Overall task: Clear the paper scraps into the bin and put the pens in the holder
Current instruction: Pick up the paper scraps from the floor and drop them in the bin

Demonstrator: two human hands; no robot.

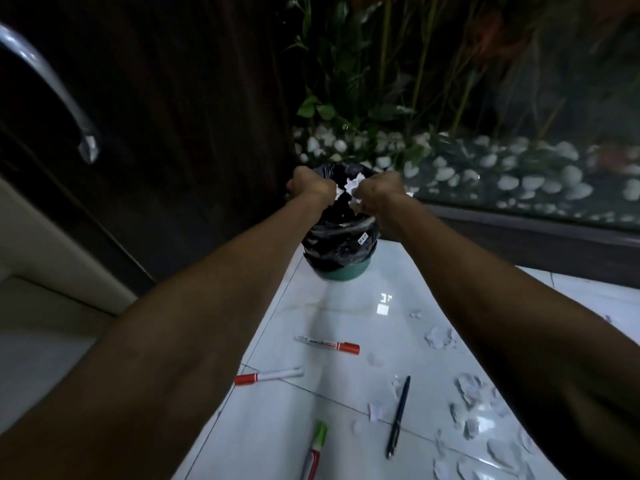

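Note:
A green bin lined with a black bag stands on the white tiled floor. Both my arms reach out over its mouth. My left hand and my right hand are closed on white paper scraps, held above the bag's opening. On the tiles nearer to me lie two red-capped white markers, a dark pen and a green-capped marker. Several torn paper scraps are scattered on the right. No pen holder is in view.
A glass-fronted planter with white pebbles and green stems runs behind the bin to the right. A dark wooden panel with a metal handle stands on the left.

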